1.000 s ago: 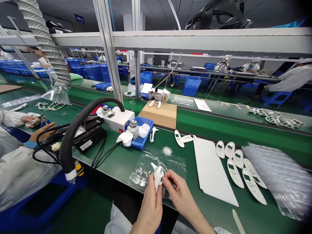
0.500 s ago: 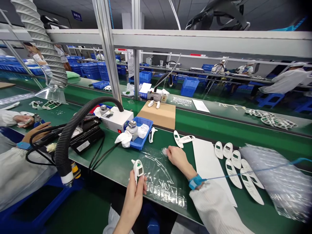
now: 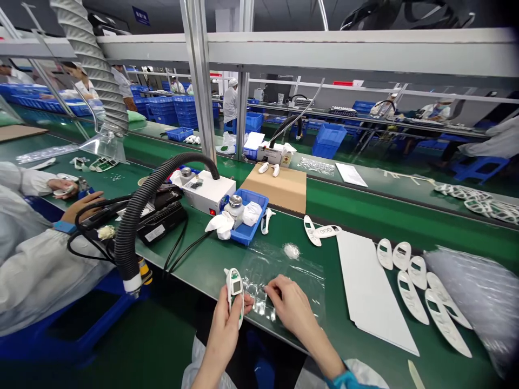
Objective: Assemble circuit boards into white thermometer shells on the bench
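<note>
My left hand (image 3: 227,319) is closed around a white thermometer body (image 3: 234,286) with a small screen facing up, held over the near edge of the green bench. My right hand (image 3: 290,305) rests just right of it on a clear plastic bag (image 3: 284,270), fingers curled in a pinch on the film. A small crumpled bit of clear film (image 3: 291,250) lies on the bag's far side. Two white shells (image 3: 320,232) lie beyond the bag.
A white sheet (image 3: 373,286) and a row of white front shells (image 3: 417,281) lie to the right, beside bubble wrap (image 3: 474,292). A blue tray (image 3: 249,219), white box (image 3: 206,189) and black hose (image 3: 133,216) stand left. A co-worker's hand (image 3: 83,205) works at far left.
My right hand drew back from the crumpled film toward me and now sits by the thermometer body. The left hand kept its hold. The view shifted slightly.
</note>
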Demonstrator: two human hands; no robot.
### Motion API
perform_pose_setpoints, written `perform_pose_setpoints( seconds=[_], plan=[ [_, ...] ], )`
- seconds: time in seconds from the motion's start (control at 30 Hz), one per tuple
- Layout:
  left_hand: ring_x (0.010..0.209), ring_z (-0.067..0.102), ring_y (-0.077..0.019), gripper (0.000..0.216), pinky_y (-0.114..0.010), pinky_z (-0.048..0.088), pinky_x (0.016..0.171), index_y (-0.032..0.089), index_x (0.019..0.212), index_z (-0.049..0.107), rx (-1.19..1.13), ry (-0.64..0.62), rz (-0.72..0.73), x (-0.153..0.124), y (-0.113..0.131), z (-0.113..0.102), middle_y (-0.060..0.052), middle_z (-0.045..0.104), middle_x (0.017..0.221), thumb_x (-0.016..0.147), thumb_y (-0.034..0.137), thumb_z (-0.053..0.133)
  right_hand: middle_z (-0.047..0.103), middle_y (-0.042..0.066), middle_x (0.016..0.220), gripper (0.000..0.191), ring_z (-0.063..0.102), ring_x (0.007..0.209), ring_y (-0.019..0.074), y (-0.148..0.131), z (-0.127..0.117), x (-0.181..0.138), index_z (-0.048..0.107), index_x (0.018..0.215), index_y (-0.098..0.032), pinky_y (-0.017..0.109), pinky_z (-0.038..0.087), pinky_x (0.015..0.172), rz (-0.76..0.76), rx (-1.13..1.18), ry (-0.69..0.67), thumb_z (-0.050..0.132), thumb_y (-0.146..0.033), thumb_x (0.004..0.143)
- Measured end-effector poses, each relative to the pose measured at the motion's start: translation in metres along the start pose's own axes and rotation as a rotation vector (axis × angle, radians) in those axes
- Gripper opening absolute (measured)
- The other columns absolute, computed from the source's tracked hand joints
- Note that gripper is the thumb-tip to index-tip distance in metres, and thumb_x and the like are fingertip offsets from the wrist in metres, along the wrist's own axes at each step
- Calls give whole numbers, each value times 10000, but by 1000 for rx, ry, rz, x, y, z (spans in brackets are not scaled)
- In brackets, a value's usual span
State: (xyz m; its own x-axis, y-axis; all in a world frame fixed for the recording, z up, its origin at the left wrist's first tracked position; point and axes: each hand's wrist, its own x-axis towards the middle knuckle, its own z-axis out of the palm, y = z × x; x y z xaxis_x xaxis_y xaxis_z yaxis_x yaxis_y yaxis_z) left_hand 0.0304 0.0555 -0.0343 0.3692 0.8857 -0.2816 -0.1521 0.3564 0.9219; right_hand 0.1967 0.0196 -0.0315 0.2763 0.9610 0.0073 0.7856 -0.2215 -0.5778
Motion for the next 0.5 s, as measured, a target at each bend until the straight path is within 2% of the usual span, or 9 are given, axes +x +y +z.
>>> perform_pose_setpoints(
  seconds=[0.13,0.33,0.43,0.5],
  plan=[
    [934,657,-220,327,-389,514,932,179,1004,559,-24,-19,-1,-3,-3,-3,-63,673,924,836,459,571,587,2,694,204,552,682,188,-5,9,-6,556,699,-198,316,349,699,31,-16,51,515,-262,888],
    [953,647,-217,299,-387,497,942,182,988,559,-46,-36,13,-3,-4,-5,-56,665,922,844,445,566,561,-8,703,243,507,657,163,-6,16,-23,545,721,-202,306,356,706,-38,207,191,473,-324,918],
    [828,643,-178,284,-316,508,827,170,956,579,-71,-22,-22,-4,2,-5,-52,665,881,831,425,587,543,-5,697,260,484,643,158,-8,5,-24,559,713,-202,271,371,640,15,382,282,508,-379,896],
    [665,589,-120,238,-258,478,678,171,932,576,-125,-49,-71,-8,9,-3,-31,651,843,839,390,576,530,-7,687,273,470,633,151,-14,-6,-22,566,700,-198,254,380,614,69,496,262,545,-412,868]
  ],
)
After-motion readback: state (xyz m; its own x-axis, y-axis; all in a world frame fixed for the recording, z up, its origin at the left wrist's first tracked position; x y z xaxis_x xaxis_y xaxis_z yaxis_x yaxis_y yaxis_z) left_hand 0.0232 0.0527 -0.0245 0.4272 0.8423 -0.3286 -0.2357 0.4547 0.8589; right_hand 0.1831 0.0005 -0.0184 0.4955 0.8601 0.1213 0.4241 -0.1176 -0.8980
